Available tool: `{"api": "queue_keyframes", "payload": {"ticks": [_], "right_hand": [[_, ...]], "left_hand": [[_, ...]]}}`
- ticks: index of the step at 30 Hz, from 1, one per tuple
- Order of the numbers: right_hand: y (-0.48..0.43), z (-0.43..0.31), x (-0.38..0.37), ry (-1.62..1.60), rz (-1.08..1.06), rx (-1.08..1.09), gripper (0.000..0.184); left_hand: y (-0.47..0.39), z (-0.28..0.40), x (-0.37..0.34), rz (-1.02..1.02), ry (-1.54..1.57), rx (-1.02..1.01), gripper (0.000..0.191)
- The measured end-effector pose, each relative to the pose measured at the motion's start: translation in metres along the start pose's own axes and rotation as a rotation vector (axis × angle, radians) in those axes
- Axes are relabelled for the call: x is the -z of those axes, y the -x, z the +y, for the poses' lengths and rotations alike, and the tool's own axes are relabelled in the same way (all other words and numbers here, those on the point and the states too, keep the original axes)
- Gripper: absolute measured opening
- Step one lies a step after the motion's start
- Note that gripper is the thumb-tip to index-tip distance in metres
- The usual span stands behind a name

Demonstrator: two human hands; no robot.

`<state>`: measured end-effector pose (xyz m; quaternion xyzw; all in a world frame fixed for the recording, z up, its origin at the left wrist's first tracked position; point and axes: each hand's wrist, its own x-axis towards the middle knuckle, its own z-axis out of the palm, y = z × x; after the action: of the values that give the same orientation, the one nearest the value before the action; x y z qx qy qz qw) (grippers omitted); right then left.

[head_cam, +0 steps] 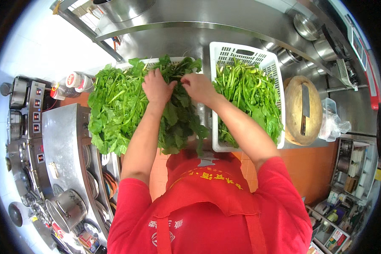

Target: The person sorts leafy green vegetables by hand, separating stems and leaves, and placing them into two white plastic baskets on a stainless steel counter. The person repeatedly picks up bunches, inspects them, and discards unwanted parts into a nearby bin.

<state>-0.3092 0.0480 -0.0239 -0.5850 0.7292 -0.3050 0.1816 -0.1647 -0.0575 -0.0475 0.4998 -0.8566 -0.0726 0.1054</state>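
My left hand (pixel 157 88) rests on a big heap of leafy greens (pixel 119 108), its fingertips among the stems and its thumb apart from them. Whether it grips any leaves cannot be made out. Just to its right, my right hand (pixel 198 88) has its fingers curled and pinched together at a thin stem. Darker leafy greens (pixel 177 117) lie below and between both hands, drooping over the front edge. Under the heap, most of a white crate is hidden; its far rim (pixel 177 59) shows. A second white plastic basket (pixel 244 47) stands at right, holding long-stemmed greens (pixel 241 85).
Right of the basket, a cleaver (pixel 305 101) lies on a round wooden chopping block (pixel 293 111), beside a clear plastic container (pixel 328 127). A steel shelf (pixel 190 27) overhangs the back. To the left are a steel counter (pixel 60 127) and a large pot (pixel 68 209).
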Motion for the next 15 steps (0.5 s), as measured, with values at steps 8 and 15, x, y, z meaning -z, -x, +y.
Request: {"api": "queue_keyframes", "payload": {"ticks": [8,15], "right_hand": [[-0.073,0.023,-0.076,0.590,-0.155,-0.127,0.018],[-0.061,0.007,-0.036,0.211,-0.165,-0.020,0.017]], "left_hand": [[-0.022,-0.052,0.009,-0.090,0.259,0.054,0.047],[0.003,-0.089,0.015,0.020,0.817,0.290,0.050]]}}
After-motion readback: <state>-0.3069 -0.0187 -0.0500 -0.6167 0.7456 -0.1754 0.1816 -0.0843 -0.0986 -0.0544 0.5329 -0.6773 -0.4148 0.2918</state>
